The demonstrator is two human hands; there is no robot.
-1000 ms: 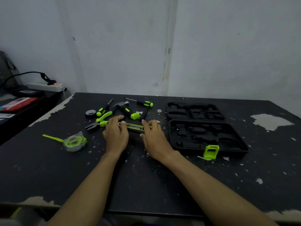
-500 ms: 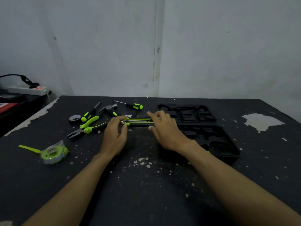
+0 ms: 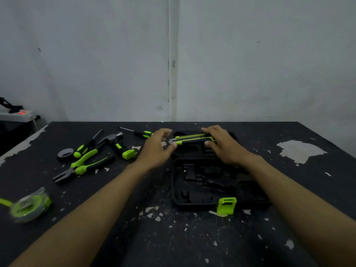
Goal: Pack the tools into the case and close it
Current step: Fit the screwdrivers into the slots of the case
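Observation:
A green and black utility knife [image 3: 190, 139] hangs over the far half of the open black case [image 3: 194, 199]. My right hand [image 3: 224, 146] grips the knife's right end, fingers over the top and thumb below. At the metal tip on the left, my left hand [image 3: 157, 149] has its thumb against the knife and its fingers arched above. A green latch [image 3: 226, 205] sticks up at the case's near edge. The case's far half is mostly hidden by my hands.
Left of the case on the black table [image 3: 173, 237] lie pliers [image 3: 84, 166], a hammer [image 3: 117, 144], two screwdrivers [image 3: 87, 145] [image 3: 141, 132], a tape roll [image 3: 65, 153] and a tape measure [image 3: 28, 206]. A power strip [image 3: 17, 115] sits far left.
Both hands have carried the utility knife rightward from the table beside the tool pile to above the case's far half. The left fingers have lifted off its top.

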